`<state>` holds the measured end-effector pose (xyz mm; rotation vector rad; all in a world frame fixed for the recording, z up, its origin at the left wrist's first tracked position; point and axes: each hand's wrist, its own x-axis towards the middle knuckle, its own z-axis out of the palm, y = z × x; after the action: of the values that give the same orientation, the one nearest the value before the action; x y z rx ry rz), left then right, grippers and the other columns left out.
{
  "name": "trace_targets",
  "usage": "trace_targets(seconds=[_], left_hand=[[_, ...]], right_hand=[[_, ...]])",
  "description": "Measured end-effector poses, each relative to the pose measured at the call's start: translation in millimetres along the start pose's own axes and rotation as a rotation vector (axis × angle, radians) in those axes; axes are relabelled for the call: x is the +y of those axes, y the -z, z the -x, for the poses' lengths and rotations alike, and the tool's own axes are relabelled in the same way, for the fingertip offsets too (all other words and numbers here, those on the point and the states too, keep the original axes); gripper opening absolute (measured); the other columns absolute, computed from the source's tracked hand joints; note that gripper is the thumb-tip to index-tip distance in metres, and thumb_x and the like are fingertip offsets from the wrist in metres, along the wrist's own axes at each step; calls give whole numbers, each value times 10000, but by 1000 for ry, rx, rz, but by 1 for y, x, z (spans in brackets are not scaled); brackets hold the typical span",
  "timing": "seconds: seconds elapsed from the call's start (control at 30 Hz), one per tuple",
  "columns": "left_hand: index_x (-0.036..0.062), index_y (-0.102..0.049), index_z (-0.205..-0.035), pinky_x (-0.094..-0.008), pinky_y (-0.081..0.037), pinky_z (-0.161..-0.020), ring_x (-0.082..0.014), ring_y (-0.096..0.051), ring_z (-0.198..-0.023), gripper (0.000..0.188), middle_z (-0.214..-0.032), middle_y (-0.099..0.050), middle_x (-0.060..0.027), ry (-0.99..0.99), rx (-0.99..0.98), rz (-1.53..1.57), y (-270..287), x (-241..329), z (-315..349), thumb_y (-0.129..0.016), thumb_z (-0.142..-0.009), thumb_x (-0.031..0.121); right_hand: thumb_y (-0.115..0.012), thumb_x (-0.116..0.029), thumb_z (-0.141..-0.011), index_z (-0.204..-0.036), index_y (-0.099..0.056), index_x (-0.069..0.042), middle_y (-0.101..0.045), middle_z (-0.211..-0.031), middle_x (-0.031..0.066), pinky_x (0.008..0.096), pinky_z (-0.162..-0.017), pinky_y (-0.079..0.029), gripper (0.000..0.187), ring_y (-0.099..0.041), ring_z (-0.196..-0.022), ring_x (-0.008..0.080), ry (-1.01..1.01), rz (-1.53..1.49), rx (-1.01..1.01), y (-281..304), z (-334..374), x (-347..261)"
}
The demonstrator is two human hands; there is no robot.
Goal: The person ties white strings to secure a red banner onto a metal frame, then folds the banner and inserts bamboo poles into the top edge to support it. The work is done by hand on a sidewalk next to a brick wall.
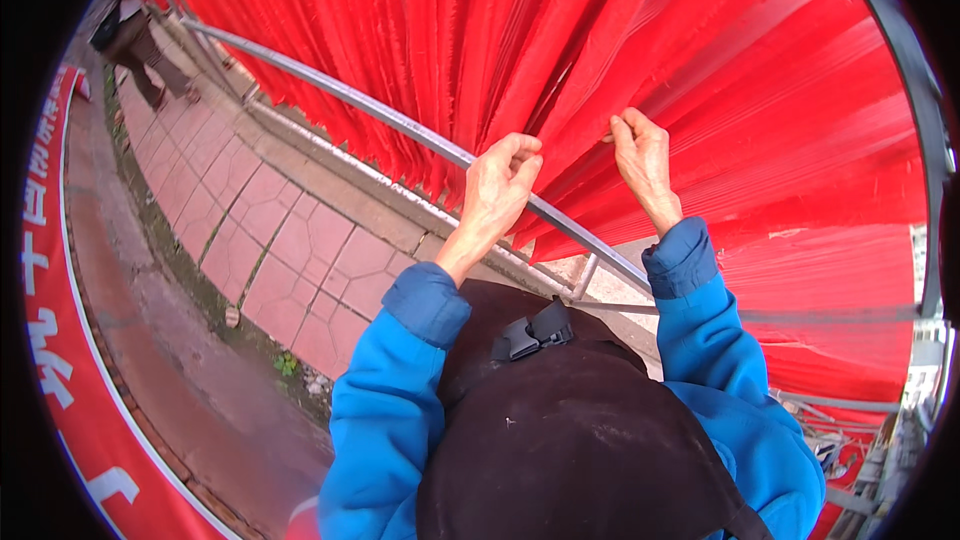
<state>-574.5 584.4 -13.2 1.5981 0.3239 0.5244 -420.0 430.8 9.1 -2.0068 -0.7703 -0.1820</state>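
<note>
Long red cloth sheets [480, 50] hang in loose folds in front of me, their lower edges uneven. My left hand [498, 188] is just above the grey metal rail [400, 122], its fingers curled in toward the thumb beside a fold. To the right, my right hand [645, 155] is raised before the cloth, thumb and fingertips pinched together. Whatever lies between the fingertips of either hand is too small to make out. Both my forearms wear blue sleeves with dark turned-up cuffs.
Beyond the rail's left side runs a pink paved walkway [265, 230], where another person [145, 40] stands at the far end. A red banner [130, 460] curves along the left. A black apron [570, 440] with a buckle [532, 332] covers my front. A dark bar [905, 70] edges the right.
</note>
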Motion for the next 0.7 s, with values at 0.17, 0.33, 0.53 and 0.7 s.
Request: trace_targets(seconds=[0.17, 0.33, 0.53, 0.7], left_hand=[[35, -607, -990, -369, -504, -643, -269, -632, -741, 195, -831, -627, -136, -278, 0, -66, -22, 6, -36, -653, -805, 79], [29, -543, -1153, -440, -493, -750, -349, -607, -903, 468, -958, -624, -179, -446, 213, -242, -25, 22, -72, -730, -777, 235], [6, -508, -1213, -427, -500, -791, -336, -611, -946, 601, -1017, -622, -201, -556, 264, -285, -39, 61, -110, -771, -758, 297], [27, -568, -1040, -474, -495, -680, -394, -625, -820, 268, -890, -645, -197, -685, 222, -135, -36, 94, -144, -652, -843, 190]], right_hand=[[-551, -123, -907, -773, -580, 3, -620, -644, 181, 362, -547, -492, 186, -675, -626, 252, -5, 151, 8, -8, -2, -8], [-543, -143, -903, -765, -584, 6, -641, -657, 175, 373, -567, -506, 207, -682, -647, 274, -63, 192, -27, -10, -10, -18], [-553, -134, -887, -766, -603, 10, -630, -667, 208, 409, -568, -494, 195, -670, -655, 331, -98, 343, -91, -6, -15, -44], [-563, -135, -902, -933, -672, 20, -652, -692, 162, 348, -591, -515, 191, -660, -632, 227, -175, 183, -61, 20, -27, -106]])
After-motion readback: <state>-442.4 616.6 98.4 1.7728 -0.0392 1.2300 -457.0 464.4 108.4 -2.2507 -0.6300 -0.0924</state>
